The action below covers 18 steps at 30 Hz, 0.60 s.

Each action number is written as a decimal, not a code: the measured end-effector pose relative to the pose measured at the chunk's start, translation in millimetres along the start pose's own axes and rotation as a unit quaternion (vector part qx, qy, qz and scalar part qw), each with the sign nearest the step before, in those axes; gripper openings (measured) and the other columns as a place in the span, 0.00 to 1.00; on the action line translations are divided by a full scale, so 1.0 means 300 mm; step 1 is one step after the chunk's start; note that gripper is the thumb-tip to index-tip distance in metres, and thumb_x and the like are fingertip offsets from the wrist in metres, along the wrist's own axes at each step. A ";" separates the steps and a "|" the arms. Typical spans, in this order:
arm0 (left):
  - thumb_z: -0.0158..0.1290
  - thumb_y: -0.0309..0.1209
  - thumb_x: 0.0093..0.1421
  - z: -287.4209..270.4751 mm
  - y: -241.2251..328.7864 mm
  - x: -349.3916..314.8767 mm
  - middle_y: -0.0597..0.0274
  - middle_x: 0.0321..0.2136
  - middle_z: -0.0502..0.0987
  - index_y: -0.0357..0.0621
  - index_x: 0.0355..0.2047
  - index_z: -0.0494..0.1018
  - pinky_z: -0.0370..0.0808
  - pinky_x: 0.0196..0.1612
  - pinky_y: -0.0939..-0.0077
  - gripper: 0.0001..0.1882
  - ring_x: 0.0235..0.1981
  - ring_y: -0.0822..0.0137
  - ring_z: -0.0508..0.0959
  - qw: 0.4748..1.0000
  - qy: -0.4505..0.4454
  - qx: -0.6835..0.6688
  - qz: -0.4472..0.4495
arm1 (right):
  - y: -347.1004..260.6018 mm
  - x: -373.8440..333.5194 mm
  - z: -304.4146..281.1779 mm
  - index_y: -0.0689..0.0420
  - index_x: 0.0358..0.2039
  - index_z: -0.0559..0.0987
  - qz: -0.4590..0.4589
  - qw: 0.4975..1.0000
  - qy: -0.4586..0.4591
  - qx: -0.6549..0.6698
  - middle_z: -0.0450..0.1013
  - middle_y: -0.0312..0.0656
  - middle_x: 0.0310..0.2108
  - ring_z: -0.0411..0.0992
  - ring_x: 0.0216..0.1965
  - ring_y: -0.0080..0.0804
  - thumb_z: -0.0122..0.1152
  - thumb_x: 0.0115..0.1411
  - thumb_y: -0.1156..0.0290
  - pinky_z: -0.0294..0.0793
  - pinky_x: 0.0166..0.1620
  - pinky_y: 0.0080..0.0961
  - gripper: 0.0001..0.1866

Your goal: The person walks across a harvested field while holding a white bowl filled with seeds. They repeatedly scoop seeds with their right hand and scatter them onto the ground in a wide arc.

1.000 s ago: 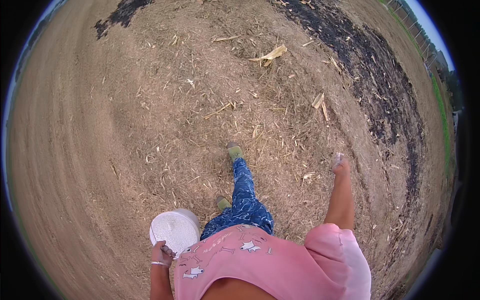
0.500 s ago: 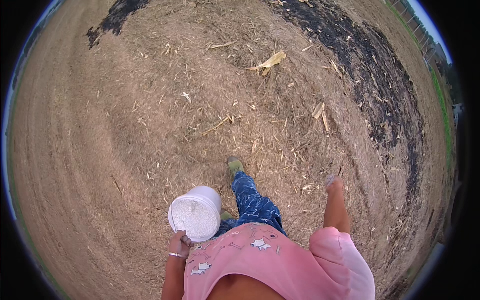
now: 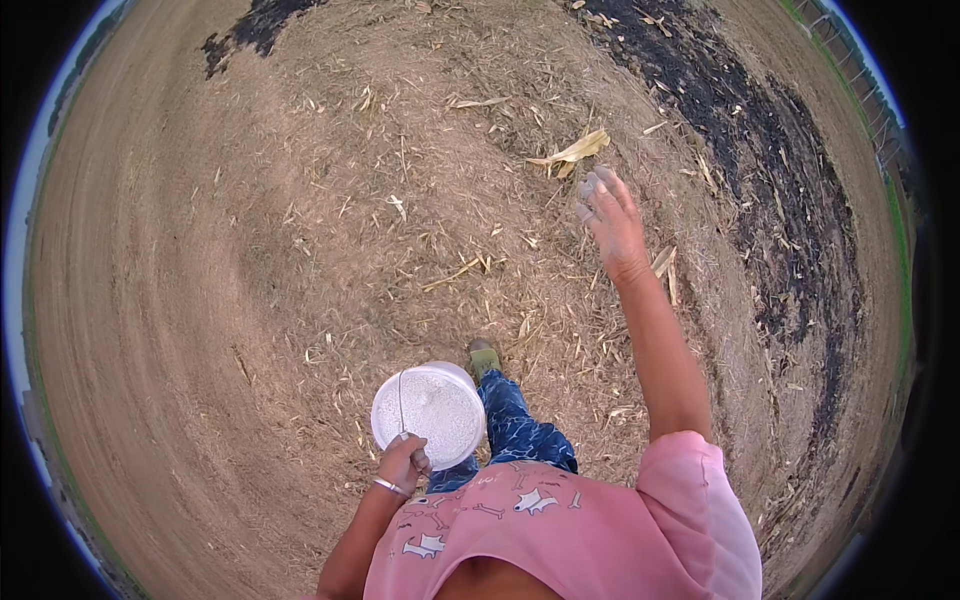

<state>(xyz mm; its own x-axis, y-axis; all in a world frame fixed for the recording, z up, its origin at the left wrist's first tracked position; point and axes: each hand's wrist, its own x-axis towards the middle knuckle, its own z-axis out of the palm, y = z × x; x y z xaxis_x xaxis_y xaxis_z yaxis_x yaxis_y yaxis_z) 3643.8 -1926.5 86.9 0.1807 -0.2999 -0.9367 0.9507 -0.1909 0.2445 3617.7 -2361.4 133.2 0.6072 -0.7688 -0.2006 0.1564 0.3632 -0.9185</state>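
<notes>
My left hand (image 3: 404,462) is closed round the thin wire handle of a white bucket (image 3: 472,388), which hangs close in front of my legs. White granules (image 3: 440,418) fill much of the bucket, and its mouth faces up toward me. Out ahead and to the right, my right arm is stretched over the ground. The right hand (image 3: 612,222) has its fingers extended, pale and dusty at the tips, and nothing shows in it. Beyond those fingertips lies a dry corn husk (image 3: 578,150) on the soil.
Brown soil (image 3: 300,250) strewn with straw bits surrounds me. A blackened, charred strip (image 3: 765,160) curves along the right, and another dark patch (image 3: 255,32) lies far left. My boot (image 3: 484,357) is on the ground beside the bucket. Green grass (image 3: 902,270) edges the field at far right.
My right hand has swung from low beside me to far forward, its fingers now extended. The bucket and left hand have shifted slightly right in view, and the bucket sits more upright.
</notes>
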 end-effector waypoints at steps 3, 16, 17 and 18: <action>0.49 0.27 0.48 0.073 0.032 0.012 0.71 0.10 0.55 0.48 0.19 0.59 0.58 0.17 0.76 0.09 0.12 0.74 0.58 0.999 -0.003 0.033 -0.003 | 0.243 -0.280 0.141 0.57 0.45 0.67 0.185 0.955 -0.171 -0.157 0.67 0.38 0.41 0.65 0.45 0.30 0.48 0.57 0.66 0.63 0.48 0.26 0.16; 0.49 0.29 0.51 0.334 0.198 -0.121 0.73 0.14 0.58 0.48 0.25 0.61 0.59 0.20 0.83 0.06 0.15 0.78 0.59 0.989 -0.070 0.130 0.021 | 0.873 -0.523 0.229 0.57 0.40 0.71 0.215 0.763 -0.308 -0.526 0.68 0.52 0.38 0.68 0.38 0.43 0.56 0.47 0.55 0.66 0.41 0.35 0.24; 0.49 0.29 0.51 0.336 0.214 -0.126 0.73 0.14 0.58 0.48 0.23 0.60 0.58 0.20 0.82 0.07 0.14 0.78 0.58 0.989 -0.063 0.127 0.028 | 0.881 -0.510 0.236 0.59 0.38 0.72 0.228 0.770 -0.310 -0.509 0.70 0.51 0.34 0.69 0.35 0.41 0.56 0.47 0.55 0.67 0.39 0.34 0.23; 0.49 0.29 0.51 0.328 0.217 -0.118 0.73 0.13 0.58 0.48 0.23 0.60 0.57 0.19 0.82 0.07 0.14 0.78 0.58 0.990 -0.067 0.124 0.026 | 0.884 -0.511 0.234 0.60 0.37 0.72 0.264 0.806 -0.289 -0.444 0.70 0.48 0.32 0.69 0.34 0.38 0.55 0.48 0.55 0.67 0.38 0.33 0.22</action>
<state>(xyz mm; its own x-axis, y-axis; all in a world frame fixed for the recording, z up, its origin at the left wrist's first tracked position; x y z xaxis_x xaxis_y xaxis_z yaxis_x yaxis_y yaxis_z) 3674.5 -2020.3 160.7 0.1769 -0.4340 -0.8833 0.8465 -0.3907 0.3615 3620.7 -2110.2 -55.6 0.7082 -0.1645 -0.6865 -0.7059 -0.1572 -0.6906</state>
